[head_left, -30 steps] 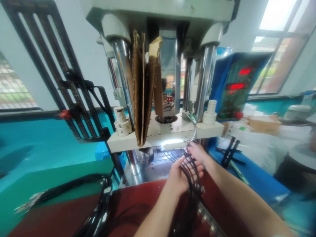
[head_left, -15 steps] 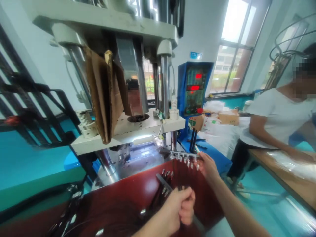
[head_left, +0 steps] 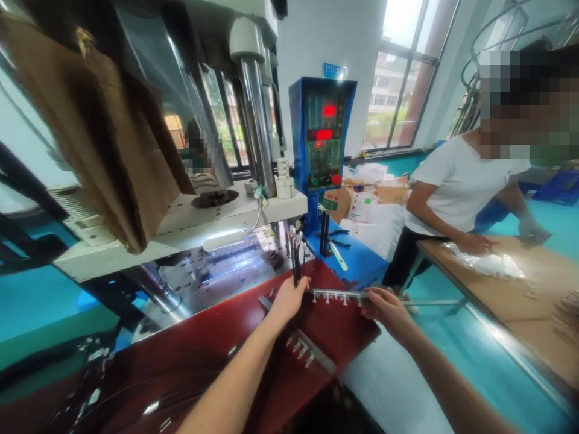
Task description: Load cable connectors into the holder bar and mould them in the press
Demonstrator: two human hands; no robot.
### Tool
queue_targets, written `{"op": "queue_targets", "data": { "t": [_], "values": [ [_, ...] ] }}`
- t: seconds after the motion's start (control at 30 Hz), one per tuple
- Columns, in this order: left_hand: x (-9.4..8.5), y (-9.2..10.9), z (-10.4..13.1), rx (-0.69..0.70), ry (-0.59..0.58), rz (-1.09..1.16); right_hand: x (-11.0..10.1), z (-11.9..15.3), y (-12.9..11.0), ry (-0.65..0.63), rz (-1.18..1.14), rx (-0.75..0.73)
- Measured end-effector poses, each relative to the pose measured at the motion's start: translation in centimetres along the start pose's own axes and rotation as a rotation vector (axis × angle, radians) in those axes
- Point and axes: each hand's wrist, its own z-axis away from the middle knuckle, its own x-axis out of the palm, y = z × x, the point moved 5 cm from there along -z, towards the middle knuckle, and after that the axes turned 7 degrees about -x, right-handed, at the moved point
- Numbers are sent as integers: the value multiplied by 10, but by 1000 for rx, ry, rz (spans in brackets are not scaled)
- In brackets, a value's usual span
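My left hand (head_left: pixel 289 301) is closed around a small bunch of dark cables (head_left: pixel 296 256) with thin metal tips pointing up. Its fingers are at the left end of a metal strip (head_left: pixel 337 294) with a row of small prongs along its lower side. My right hand (head_left: pixel 389 310) pinches the strip's right end, so it spans level between both hands above the red board (head_left: pixel 217 343). A second toothed strip (head_left: pixel 316 352) lies on the board below my left wrist, carrying several small metal pieces. Whether the cable tips touch the held strip cannot be seen.
A white-plated press (head_left: pixel 181 229) with cardboard (head_left: pixel 104 138) hung on it stands at left. Behind my hands are a blue control box (head_left: pixel 319 132) and a blue shelf (head_left: pixel 362 265) with tools. On the right, a person (head_left: pixel 456 187) works at a table (head_left: pixel 502 307). Dark cables (head_left: pixel 181 392) lie at lower left.
My view has swung right. My left hand has risen from low over the board to the strip's left end, with the cables now upright in it. My right hand keeps hold of the strip.
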Motion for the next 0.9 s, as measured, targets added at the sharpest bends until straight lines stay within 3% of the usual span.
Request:
{"op": "queue_targets", "data": {
  "t": [0.13, 0.27, 0.43, 0.6, 0.7, 0.9],
  "values": [
    [14, -5, -6, -47, -16, -183, -8, 2, -8, -121, 533, -218],
    [18, -2, 0, -66, -28, -358, -10, 2, -9, -121, 673, -320],
    [21, 2, 5, -33, -77, -627, 18, 17, -24, -255, 1171, -700],
    [23, -2, 6, -31, -129, -685, 37, 26, -34, -391, 1474, -1007],
    [25, -12, 0, -26, -131, -717, 36, 24, -34, -436, 1407, -1087],
    [29, -29, -6, 16, -117, -725, 35, 6, -47, -201, 806, -850]
  ]
}}
